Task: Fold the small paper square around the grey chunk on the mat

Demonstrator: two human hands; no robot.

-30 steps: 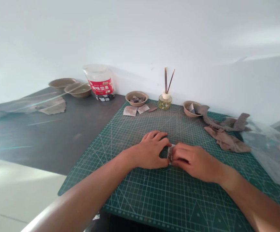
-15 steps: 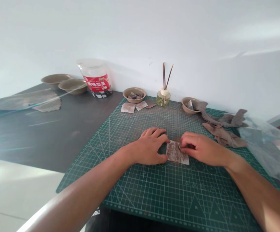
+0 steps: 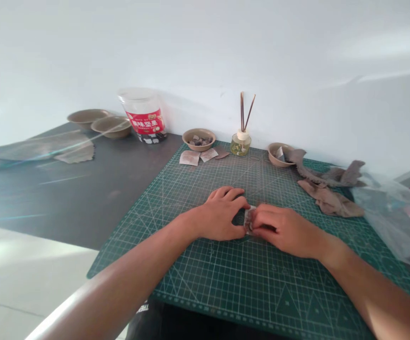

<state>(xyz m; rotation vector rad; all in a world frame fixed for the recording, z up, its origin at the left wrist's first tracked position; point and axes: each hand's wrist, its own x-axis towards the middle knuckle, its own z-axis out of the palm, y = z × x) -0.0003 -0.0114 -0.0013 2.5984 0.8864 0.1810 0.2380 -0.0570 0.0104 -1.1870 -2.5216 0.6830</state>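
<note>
On the green cutting mat point(image 3: 191, 283) lies a small whitish sheet of paper point(image 3: 247, 221) smeared with brown, perhaps sandpaper. My left hand point(image 3: 222, 215) rests to its left with fingers apart, thumb and index fingertip pressing down its left edge. Over the sheet, my right hand point(image 3: 279, 229) is closed in a pinch, fingertips down against the paper. Whatever sits between those fingertips is hidden. The right hand covers most of the sheet, leaving just a strip visible between the two hands.
Behind the hands stand a bowl of stone pieces point(image 3: 200, 147), paper pieces point(image 3: 190, 158), a reed diffuser point(image 3: 241, 144) and another bowl point(image 3: 278, 163). Brown cloths point(image 3: 332, 200) and a plastic bag point(image 3: 392, 222) lie right. Left are a plastic tub point(image 3: 144, 120) and two bowls point(image 3: 111, 132).
My right hand has slid left and slightly toward me across the sheet, covering more of it. My left hand has stayed at the sheet's left edge. The view has shifted slightly.
</note>
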